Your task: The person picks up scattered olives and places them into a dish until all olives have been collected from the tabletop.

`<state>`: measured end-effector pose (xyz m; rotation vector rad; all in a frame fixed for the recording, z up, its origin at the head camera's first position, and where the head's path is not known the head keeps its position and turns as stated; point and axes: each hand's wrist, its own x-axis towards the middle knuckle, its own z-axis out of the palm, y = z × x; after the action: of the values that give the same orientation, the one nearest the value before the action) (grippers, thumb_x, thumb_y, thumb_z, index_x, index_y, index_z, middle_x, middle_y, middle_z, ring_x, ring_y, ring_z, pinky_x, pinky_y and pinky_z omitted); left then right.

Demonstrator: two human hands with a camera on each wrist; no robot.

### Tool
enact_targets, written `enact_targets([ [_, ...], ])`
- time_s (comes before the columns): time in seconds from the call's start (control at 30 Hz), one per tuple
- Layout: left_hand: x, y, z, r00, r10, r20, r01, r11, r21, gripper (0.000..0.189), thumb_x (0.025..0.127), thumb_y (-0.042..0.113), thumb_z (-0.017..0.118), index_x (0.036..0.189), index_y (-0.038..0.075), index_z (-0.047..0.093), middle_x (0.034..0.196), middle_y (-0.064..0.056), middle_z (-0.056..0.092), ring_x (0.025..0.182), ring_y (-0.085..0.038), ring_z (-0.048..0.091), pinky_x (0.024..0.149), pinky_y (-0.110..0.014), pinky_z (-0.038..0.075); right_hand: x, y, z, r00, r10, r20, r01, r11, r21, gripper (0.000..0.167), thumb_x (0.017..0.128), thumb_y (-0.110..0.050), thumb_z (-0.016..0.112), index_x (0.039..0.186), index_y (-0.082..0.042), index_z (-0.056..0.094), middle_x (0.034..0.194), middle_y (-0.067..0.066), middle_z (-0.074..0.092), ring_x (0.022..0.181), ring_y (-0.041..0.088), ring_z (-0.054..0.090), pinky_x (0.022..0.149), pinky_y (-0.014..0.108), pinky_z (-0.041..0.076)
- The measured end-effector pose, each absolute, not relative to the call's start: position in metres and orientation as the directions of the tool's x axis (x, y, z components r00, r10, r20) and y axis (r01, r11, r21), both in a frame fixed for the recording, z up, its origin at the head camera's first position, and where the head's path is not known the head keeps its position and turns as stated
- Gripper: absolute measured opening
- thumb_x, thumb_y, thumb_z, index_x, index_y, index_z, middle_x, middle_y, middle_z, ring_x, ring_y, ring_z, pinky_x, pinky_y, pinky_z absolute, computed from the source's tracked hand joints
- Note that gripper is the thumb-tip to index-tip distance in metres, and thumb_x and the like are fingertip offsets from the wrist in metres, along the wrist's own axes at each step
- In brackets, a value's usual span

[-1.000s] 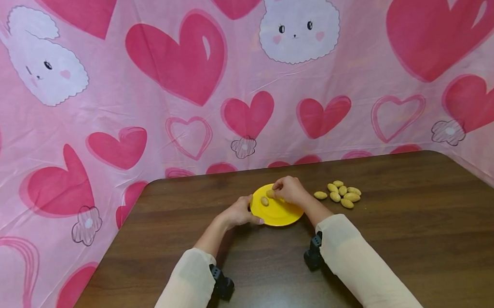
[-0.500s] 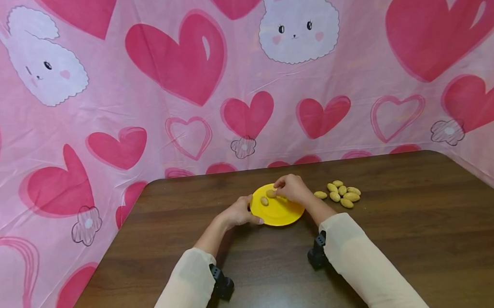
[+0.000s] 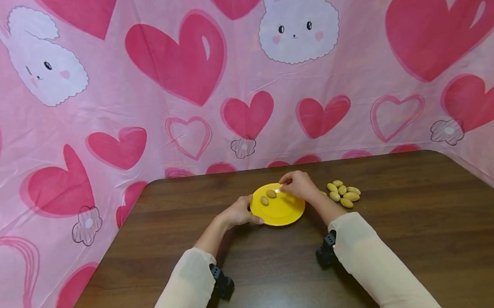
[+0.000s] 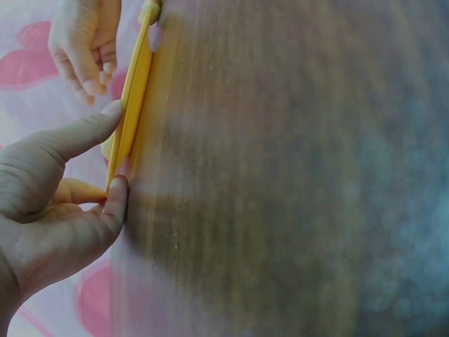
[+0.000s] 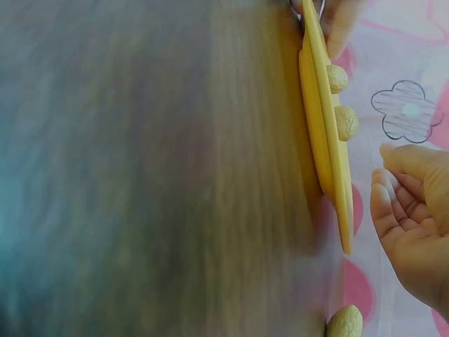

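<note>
Yellow plate pinched in our left hand, two lumps on it; our right hand hovers above, loosely curled, empty.

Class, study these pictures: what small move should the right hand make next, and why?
Probably the right hand should reach rightward for one of the loose yellowish pieces on the table. It appears to hold nothing, two similar pieces already lie on the yellow plate, and the left hand grips that plate's edge.
</note>
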<state>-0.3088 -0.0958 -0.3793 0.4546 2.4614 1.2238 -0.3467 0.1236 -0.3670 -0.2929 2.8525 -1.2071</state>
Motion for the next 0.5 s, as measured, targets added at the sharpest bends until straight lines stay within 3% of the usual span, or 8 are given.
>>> enact_targets([
  [0.13, -0.309, -0.096, -0.379, -0.892, 0.420, -0.169, 0.117, 0.576, 0.809, 0.071, 0.074, 0.010, 0.077, 0.135, 0.002, 0.041, 0.123, -0.013, 0.042, 0.105, -0.027, 0.042, 0.104, -0.043, 0.030, -0.345, 0.131, -0.365, -0.982, -0.183, 0.053, -0.165, 0.678, -0.717, 0.022, 0.085, -0.010, 0.066, 0.104, -0.001, 0.066, 0.090, 0.009, 0.062, 0.079, 0.022, 0.053, 0.072, 0.029, 0.050],
  [0.37, -0.309, -0.095, -0.380, -0.878, 0.454, -0.152, 0.138, 0.545, 0.827, 0.061, 0.074, 0.008, 0.077, 0.127, 0.003, 0.047, 0.105, -0.010, 0.050, 0.096, -0.025, 0.047, 0.100, -0.040, 0.036, -0.342, 0.147, -0.364, -0.982, -0.171, 0.075, -0.172, 0.683, -0.710, 0.021, 0.085, -0.012, 0.066, 0.103, -0.002, 0.067, 0.090, 0.009, 0.062, 0.079, 0.022, 0.054, 0.071, 0.028, 0.051],
  [0.5, -0.309, -0.095, -0.380, -0.875, 0.459, -0.152, 0.140, 0.543, 0.828, 0.061, 0.074, 0.008, 0.076, 0.127, 0.002, 0.047, 0.105, -0.010, 0.051, 0.096, -0.025, 0.047, 0.100, -0.040, 0.036, -0.339, 0.155, -0.361, -0.974, -0.190, 0.119, -0.220, 0.702, -0.678, 0.022, 0.084, -0.012, 0.066, 0.103, 0.000, 0.067, 0.088, 0.009, 0.063, 0.076, 0.021, 0.055, 0.069, 0.029, 0.051],
])
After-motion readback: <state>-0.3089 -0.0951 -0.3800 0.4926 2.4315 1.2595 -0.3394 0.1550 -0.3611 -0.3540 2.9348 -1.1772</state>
